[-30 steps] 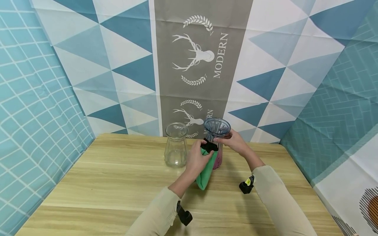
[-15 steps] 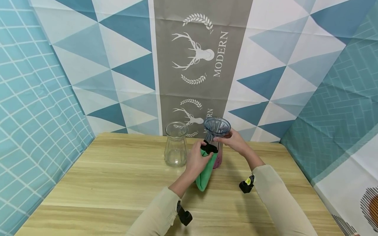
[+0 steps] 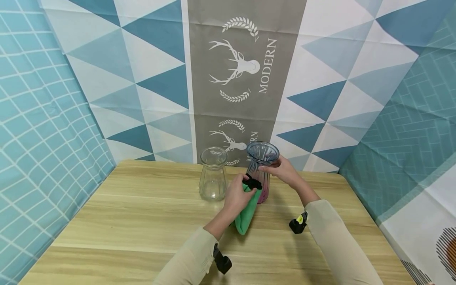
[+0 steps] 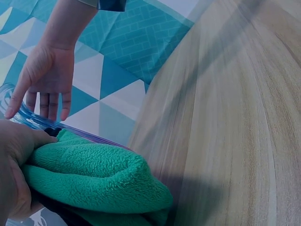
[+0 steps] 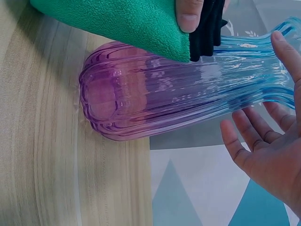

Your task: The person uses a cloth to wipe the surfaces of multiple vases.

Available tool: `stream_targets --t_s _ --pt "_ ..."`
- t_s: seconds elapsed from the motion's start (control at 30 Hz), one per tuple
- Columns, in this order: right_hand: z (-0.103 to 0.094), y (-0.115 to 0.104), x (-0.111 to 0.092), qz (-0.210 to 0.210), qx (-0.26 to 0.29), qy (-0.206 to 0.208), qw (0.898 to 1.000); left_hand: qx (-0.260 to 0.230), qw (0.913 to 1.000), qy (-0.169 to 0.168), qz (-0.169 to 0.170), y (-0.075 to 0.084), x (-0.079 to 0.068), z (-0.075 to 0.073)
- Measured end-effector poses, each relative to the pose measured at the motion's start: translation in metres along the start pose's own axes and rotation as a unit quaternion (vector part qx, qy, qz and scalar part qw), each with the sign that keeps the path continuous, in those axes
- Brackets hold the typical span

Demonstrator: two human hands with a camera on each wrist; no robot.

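Note:
A ribbed glass vase (image 3: pixel 263 168), blue at its flared rim and purple-pink at its base, stands upright at the back of the table. My right hand (image 3: pixel 283 171) holds its neck, thumb in front and fingers around the far side. My left hand (image 3: pixel 239 196) grips a folded green fleecy cloth (image 3: pixel 248 213) by its bunched black end. In the right wrist view the cloth (image 5: pixel 127 23) overlaps the side of the vase (image 5: pixel 155 94); whether it touches the glass I cannot tell. The left wrist view shows the cloth (image 4: pixel 99 179) hanging from the fingers.
A clear glass vase (image 3: pixel 213 180) stands just left of the left hand. Patterned cloth walls rise behind the wooden table (image 3: pixel 142 221) and on both sides. A small black device (image 3: pixel 222 261) is strapped at each wrist.
My left hand has shifted slightly down and toward me with the cloth, along the vase's side. The right hand and both vases stay in place.

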State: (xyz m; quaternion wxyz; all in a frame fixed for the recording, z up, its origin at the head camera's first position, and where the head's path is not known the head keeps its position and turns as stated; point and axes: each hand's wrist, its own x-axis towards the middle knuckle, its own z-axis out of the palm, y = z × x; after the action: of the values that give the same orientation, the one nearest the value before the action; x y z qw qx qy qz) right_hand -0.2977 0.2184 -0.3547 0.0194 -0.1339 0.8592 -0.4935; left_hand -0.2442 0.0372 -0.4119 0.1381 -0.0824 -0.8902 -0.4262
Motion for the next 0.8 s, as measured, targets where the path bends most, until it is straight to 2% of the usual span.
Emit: stream_targets --t_s 0.2,0.43,0.6,0.8 --pt "-0.001 -0.001 -0.001 0.007 -0.004 -0.004 1.000 0.003 1.0000 -0.001 -0.001 0.000 -0.001 0.000" --pt "0.000 0.000 0.000 0.006 0.001 -0.005 1.000 -0.014 0.9996 0.020 0.016 0.009 -0.001 0.000" --pt "0.000 0.001 0.000 0.000 0.002 -0.004 1.000 -0.025 0.9990 0.034 0.013 0.016 0.002 0.001" --pt "-0.001 0.001 0.001 -0.004 0.001 -0.004 1.000 -0.027 0.9991 0.030 0.012 0.016 0.002 0.002"
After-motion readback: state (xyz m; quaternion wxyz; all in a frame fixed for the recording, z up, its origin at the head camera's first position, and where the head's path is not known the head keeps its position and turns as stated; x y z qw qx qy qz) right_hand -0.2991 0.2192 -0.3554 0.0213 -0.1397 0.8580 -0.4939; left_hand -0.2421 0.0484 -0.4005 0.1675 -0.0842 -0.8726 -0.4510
